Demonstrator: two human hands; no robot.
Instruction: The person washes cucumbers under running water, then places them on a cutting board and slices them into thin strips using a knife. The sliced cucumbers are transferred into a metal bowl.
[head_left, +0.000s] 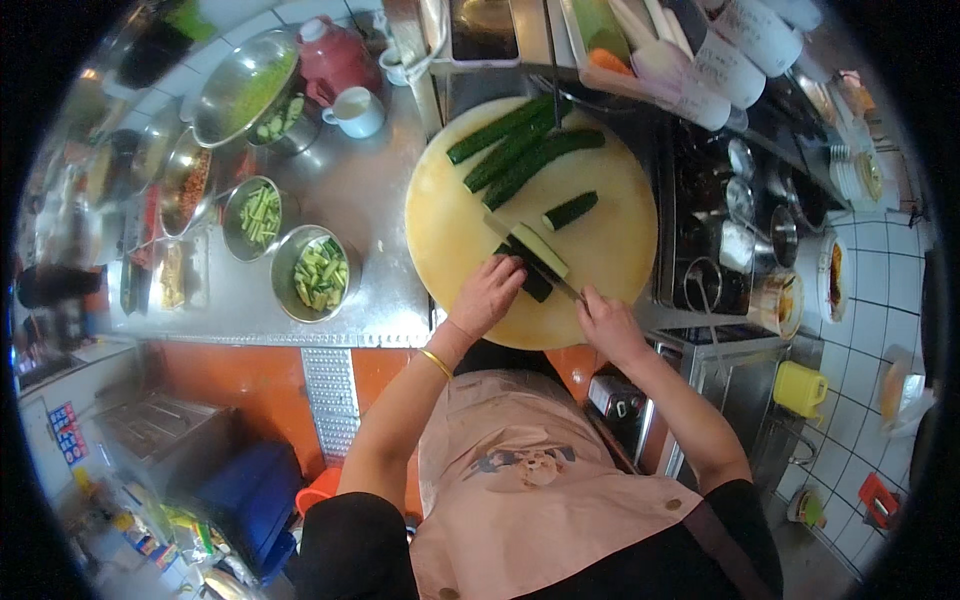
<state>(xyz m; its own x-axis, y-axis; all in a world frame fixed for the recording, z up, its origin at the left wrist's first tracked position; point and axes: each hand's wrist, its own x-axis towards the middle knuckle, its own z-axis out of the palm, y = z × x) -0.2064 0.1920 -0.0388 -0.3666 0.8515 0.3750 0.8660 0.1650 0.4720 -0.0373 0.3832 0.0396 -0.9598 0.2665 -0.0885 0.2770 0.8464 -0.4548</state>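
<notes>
My right hand (609, 321) grips the handle of a kitchen knife (574, 291), its blade angled up and left across the round cutting board (442, 217). A pale cut face of cucumber (541, 251) shows along the blade. My left hand (491, 291), fingers bent, presses on a dark green cucumber piece (537, 286) beside the knife. A short cucumber piece (570, 211) lies apart on the board. Several whole-looking cucumbers (525, 154) rest side by side at the board's far edge.
Left on the steel counter (390, 277) stand a steel pot of cut cucumber (321, 277), a pot of green strips (260, 216), a white mug (357, 112) and a red jug (337, 64). A tray of vegetables (611, 75) is beyond the board; a stove (694, 225) is right.
</notes>
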